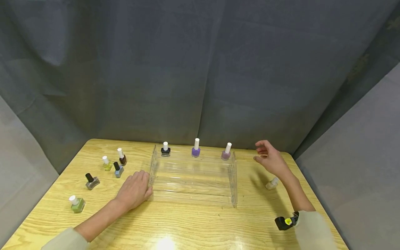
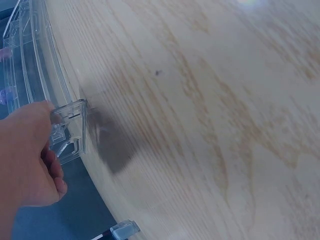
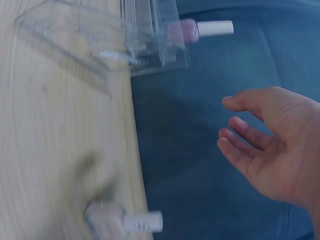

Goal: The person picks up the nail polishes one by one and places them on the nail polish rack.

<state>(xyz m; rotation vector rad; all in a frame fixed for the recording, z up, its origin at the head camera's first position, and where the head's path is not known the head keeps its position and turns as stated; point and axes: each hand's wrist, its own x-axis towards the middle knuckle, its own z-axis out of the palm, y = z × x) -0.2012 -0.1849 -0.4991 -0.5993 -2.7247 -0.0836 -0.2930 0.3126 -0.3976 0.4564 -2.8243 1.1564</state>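
A clear tiered nail polish rack [image 1: 193, 173] stands mid-table, with a black nail polish bottle [image 1: 165, 150], a purple nail polish bottle [image 1: 196, 148] and a mauve nail polish bottle [image 1: 226, 152] along its top tier. My left hand [image 1: 133, 190] grips the rack's left side; in the left wrist view the fingers [image 2: 54, 167] curl beside its end panel. My right hand [image 1: 272, 159] hovers right of the rack, fingers loosely bent and nothing in them. Below it a pale nail polish bottle [image 1: 272, 184] with a white cap stands on the table, also seen in the right wrist view.
On the table's left are a green bottle [image 1: 78, 205], a grey-brown bottle [image 1: 92, 182], a blue bottle [image 1: 118, 171], a yellow bottle [image 1: 107, 165] and a dark brown bottle [image 1: 123, 159]. A dark curtain [image 1: 200, 69] hangs behind the table's far edge.
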